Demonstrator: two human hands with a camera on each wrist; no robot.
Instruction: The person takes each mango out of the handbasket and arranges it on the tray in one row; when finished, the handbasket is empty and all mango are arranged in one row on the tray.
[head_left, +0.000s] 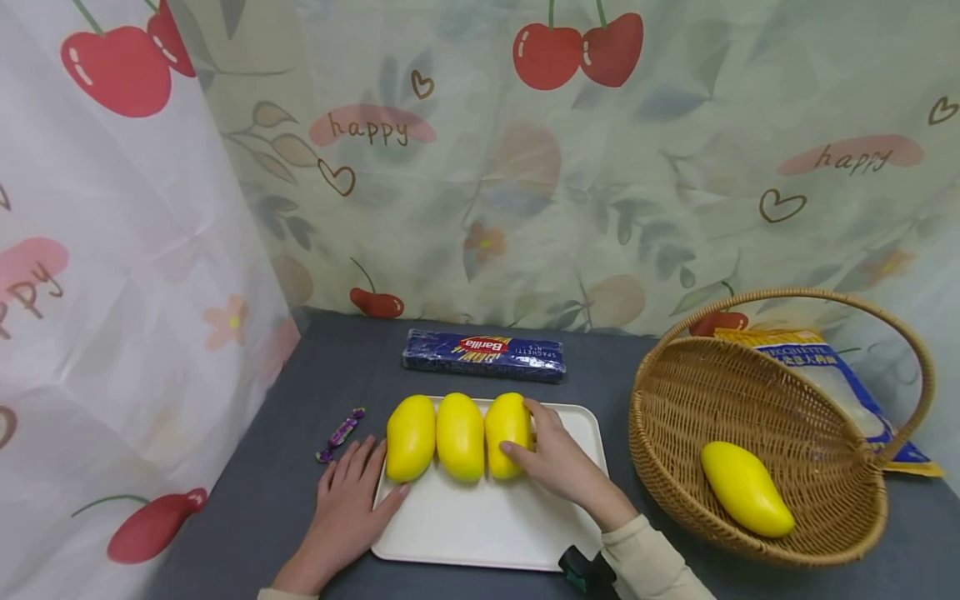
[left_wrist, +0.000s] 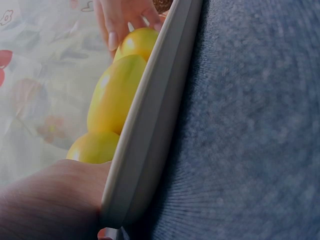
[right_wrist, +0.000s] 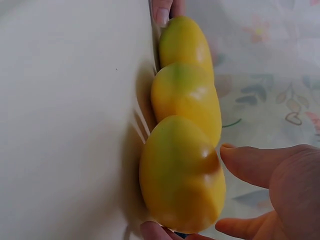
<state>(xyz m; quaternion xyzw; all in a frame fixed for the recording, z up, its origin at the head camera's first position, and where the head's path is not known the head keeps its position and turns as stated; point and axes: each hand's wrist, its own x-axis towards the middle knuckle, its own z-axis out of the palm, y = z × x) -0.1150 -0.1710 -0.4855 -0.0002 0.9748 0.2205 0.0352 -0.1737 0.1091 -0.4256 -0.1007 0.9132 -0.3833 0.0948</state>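
Observation:
Three yellow mangoes lie side by side on a white tray (head_left: pixel 480 529): a left mango (head_left: pixel 411 439), a middle mango (head_left: pixel 461 437) and a right mango (head_left: pixel 506 433). My right hand (head_left: pixel 558 458) holds the right mango, thumb on its near side and fingers round its right end. In the right wrist view the thumb (right_wrist: pixel 255 162) is at the mango's edge, with fingertips partly hidden beyond it. My left hand (head_left: pixel 348 500) rests at the tray's left edge, fingers extended on the dark cloth, thumb against the rim, close to the left mango.
A wicker basket (head_left: pixel 678 392) on the right holds another mango (head_left: pixel 746 489). Behind it leans a blue and yellow bag (head_left: pixel 825 375). A blue spaghetti pack (head_left: pixel 483 356) lies behind the tray. A purple wrapped candy (head_left: pixel 341 433) lies left of the tray.

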